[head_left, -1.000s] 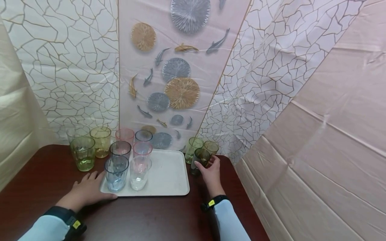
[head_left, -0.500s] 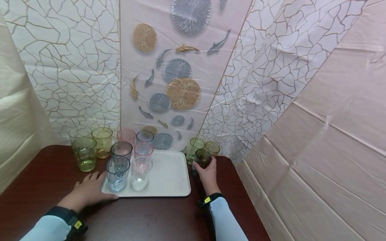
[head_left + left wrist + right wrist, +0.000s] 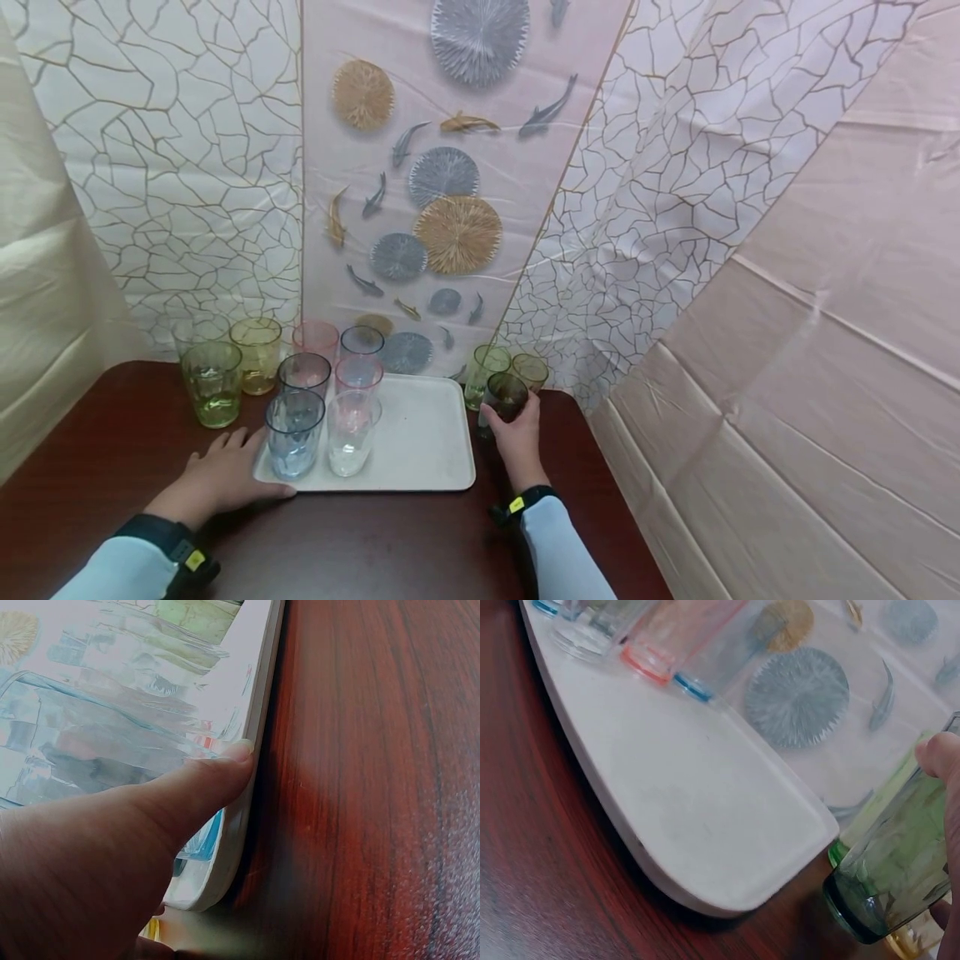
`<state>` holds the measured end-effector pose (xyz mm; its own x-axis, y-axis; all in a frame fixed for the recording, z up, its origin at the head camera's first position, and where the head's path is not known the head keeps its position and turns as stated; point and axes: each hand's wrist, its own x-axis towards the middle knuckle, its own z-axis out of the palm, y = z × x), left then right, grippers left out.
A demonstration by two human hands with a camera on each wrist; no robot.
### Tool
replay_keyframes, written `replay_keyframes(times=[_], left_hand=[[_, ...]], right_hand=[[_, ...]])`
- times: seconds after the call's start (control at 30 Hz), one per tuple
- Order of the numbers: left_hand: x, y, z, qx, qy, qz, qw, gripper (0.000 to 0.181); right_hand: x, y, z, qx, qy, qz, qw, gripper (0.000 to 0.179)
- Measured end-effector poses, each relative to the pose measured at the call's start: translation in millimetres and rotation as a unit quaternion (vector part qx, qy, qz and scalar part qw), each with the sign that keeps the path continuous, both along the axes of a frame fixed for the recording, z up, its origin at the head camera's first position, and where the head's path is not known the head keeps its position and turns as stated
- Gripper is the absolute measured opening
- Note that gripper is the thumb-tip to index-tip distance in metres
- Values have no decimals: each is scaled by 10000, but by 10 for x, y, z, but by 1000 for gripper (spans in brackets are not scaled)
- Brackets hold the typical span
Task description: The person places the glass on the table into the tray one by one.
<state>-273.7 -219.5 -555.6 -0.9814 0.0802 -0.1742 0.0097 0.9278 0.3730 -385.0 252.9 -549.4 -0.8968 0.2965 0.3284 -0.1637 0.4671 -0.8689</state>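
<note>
On the right of the head view, my right hand [image 3: 521, 442] grips a dark green drinking glass [image 3: 506, 400] around its side. The right wrist view shows this glass [image 3: 885, 862] upright beside the tray's corner, its thick base low over or on the table; I cannot tell whether it touches. My left hand [image 3: 213, 479] rests at the near left corner of the white tray [image 3: 427, 442], fingers spread along its side and thumb [image 3: 214, 780] on its front rim. A blue glass [image 3: 294, 442] and a clear glass [image 3: 348, 442] stand at the tray's front.
Behind these stand a purplish glass [image 3: 303, 372], pink-rimmed glasses [image 3: 358, 375] and a dark-blue-rimmed glass [image 3: 362, 340]. Left of the tray are green [image 3: 213, 387], yellow [image 3: 257, 354] and clear glasses. A light green glass [image 3: 487, 367] and an amber glass [image 3: 531, 371] stand behind my right hand.
My right hand has closed further around the dark green glass, its wrist shifting slightly left. The left hand stays at the tray corner, and the glasses stand where they were.
</note>
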Motion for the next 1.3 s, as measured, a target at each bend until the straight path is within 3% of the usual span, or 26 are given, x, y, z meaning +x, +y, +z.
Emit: replay_keyframes(times=[0.2, 0.37, 0.67, 0.83, 1.03, 1.3], left_hand=[[10, 1, 9, 10, 33, 8, 10000, 145], [20, 14, 33, 11, 14, 17, 10000, 144], [7, 11, 29, 37, -100, 41, 9999, 145], [-3, 17, 31, 61, -111, 71, 9999, 146], [-11, 16, 47, 0, -97, 56, 9999, 145], [2, 10, 38, 4, -85, 37, 10000, 142]], right_hand=[[98, -181, 152, 52, 195, 284, 9994, 95], [80, -464, 317, -84, 127, 696, 9975, 89], [-190, -1106, 497, -191, -318, 1423, 9891, 93], [-338, -1376, 563, 60, -341, 1494, 9882, 99], [-506, -1553, 582, 125, -356, 1621, 9861, 98], [-641, -1607, 456, 283, -363, 1503, 9876, 92]])
